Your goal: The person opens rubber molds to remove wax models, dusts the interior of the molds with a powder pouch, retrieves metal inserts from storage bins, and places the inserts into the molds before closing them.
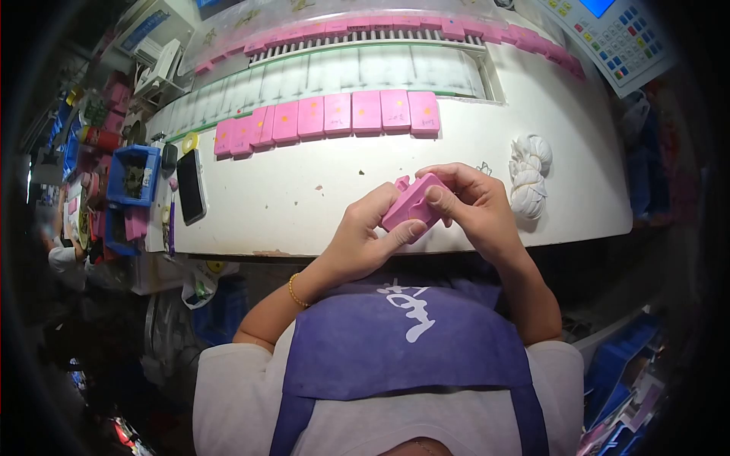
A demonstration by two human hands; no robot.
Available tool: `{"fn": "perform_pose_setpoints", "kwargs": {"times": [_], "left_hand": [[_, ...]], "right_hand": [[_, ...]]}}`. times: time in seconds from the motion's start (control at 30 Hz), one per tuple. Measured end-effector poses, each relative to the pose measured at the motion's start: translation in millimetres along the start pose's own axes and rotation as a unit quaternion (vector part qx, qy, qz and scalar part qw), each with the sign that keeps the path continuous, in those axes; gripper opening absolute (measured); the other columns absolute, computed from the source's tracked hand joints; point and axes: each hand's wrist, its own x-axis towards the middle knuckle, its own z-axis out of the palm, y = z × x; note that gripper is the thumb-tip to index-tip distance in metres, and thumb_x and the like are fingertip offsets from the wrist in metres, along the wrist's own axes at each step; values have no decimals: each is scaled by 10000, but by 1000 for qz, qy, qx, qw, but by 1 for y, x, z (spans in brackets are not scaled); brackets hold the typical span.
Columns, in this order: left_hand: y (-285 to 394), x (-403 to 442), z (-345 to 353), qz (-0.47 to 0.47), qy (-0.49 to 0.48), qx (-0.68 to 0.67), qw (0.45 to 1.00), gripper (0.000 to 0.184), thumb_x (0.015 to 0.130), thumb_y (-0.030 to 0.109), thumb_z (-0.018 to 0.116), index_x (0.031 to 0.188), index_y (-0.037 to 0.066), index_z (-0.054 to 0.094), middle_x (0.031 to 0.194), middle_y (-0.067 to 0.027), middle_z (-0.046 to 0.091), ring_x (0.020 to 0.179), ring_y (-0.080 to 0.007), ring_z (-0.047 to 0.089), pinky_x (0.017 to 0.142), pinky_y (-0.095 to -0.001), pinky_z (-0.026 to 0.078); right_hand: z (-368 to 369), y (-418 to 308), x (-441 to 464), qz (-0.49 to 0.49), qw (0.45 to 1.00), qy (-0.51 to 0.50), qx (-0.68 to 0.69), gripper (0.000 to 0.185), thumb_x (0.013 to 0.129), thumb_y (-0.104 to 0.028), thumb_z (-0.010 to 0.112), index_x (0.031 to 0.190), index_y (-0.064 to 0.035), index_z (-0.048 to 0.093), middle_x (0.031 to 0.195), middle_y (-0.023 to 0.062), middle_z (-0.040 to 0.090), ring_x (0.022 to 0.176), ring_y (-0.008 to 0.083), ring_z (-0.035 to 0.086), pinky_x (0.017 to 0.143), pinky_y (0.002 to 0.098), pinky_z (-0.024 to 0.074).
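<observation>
Both of my hands hold one pink block above the front part of the white table. My left hand [372, 232] grips the lower left side of the pink block [413, 204], its thumb along the near edge. On the right side, my right hand [473, 201] has its thumb on the block's face and its fingers at the upper edge. The block is tilted and has an uneven, shaped surface. Beyond my hands stands a row of pink blocks [338, 114], several with small yellow marks and writing.
A white cloth bundle [530, 176] lies to the right. At the left are a phone [192, 187], a yellow tape roll [190, 142] and a blue bin [133, 176]. A keypad machine [620, 42] stands at the upper right. A co-worker's sleeve [65, 262] shows far left.
</observation>
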Motion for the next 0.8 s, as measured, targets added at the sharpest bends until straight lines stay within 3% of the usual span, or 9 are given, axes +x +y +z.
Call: {"fn": "perform_pose_setpoints", "kwargs": {"times": [0.17,0.37,0.47,0.67,0.8], "left_hand": [[1,-3,9,-45,45,-99,993,287,1010,273,582,1035,-12,605,873,-41,582,785,-92,558,694,-250,460],[-5,-4,11,-30,61,-87,994,361,1048,352,488,1029,1,570,870,-36,548,750,-86,532,686,-243,450],[-4,-4,11,-4,42,-53,998,350,1053,337,469,1031,0,562,893,-69,545,780,-131,547,719,-282,456],[-3,0,9,102,49,126,986,265,993,258,572,1007,-4,543,899,-158,535,828,-311,531,762,-390,446],[0,2,5,116,43,207,971,267,961,247,617,991,-7,539,902,-162,533,826,-330,519,747,-399,440]], "right_hand": [[5,-1,1,-18,1000,15,21,365,950,-141,665,1261,33,593,1023,70,683,895,105,632,788,248,516],[7,1,-4,1,998,-8,67,425,944,-143,670,1313,26,545,1014,59,658,852,81,591,748,240,500],[9,5,-5,7,997,6,78,402,940,-139,671,1293,18,557,1021,55,647,841,72,576,732,235,489],[17,6,-6,-35,998,49,21,331,946,-123,651,1231,27,574,982,56,652,841,77,584,736,234,484],[14,-2,-4,-53,996,33,-59,308,949,-129,649,1199,40,588,993,59,662,890,89,602,775,243,493]]}}
